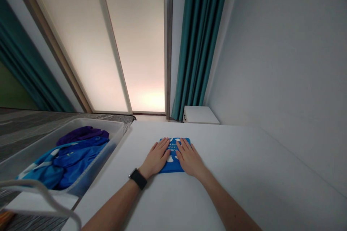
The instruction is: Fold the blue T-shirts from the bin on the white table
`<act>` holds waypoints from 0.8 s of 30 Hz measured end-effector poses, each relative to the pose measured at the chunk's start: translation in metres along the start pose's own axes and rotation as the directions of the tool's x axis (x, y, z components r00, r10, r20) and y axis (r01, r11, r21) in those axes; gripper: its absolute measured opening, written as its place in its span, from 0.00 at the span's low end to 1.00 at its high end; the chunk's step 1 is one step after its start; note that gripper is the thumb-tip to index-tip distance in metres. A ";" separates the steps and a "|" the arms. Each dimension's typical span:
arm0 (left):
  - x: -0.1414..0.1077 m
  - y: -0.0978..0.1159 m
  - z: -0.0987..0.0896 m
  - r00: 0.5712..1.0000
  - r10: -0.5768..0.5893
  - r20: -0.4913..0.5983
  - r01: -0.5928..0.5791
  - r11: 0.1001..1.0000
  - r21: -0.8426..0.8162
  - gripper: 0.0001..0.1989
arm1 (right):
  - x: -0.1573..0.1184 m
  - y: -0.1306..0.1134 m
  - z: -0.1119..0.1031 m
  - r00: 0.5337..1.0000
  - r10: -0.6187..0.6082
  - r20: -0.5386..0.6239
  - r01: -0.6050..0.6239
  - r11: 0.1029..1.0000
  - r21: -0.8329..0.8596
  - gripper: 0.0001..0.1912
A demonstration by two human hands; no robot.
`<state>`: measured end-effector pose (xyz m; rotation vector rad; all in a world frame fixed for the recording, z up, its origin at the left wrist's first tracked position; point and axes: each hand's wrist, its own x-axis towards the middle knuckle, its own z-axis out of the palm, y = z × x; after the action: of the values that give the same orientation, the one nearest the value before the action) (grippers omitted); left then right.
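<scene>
A blue cloth with white lettering and white shapes [173, 167], folded into a small rectangle and likely a garment, lies flat on the white table [238, 187]. On its left part rests my left hand [156, 158], palm down with the fingers stretched out; a dark watch is on that wrist. My right hand [190, 159] lies flat on the right part of the cloth, fingers extended. Both hands touch the cloth without gripping it. Between them some printed letters show, and the rest of the print is covered.
Left of the table stands a translucent plastic bin [116, 133] with blue and purple clothes [81, 158] in it. A pale curved tube [46, 191] crosses the lower left. Beyond the table's far edge is a white cabinet [202, 114]; a wall runs along the right.
</scene>
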<state>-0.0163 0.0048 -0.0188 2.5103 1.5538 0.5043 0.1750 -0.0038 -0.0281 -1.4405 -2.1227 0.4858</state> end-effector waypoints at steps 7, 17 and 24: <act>0.005 -0.032 -0.015 0.994 -0.091 -0.069 0.079 0.984 -0.163 0.27 | 0.008 0.039 -0.009 0.961 0.272 -0.056 -0.151 0.681 0.717 0.38; 0.003 -0.034 -0.018 0.994 -0.065 -0.086 0.053 0.989 -0.136 0.29 | 0.016 0.043 -0.013 0.908 0.413 -0.068 -0.106 0.383 0.918 0.39; -0.001 -0.021 -0.013 0.999 -0.016 0.031 0.015 1.000 0.018 0.30 | 0.015 0.027 -0.002 0.901 0.433 -0.019 -0.095 0.240 0.966 0.40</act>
<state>-0.0390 0.0131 -0.0128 2.5044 1.5719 0.4495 0.1916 0.0206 -0.0383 -0.9651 -0.8648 1.3270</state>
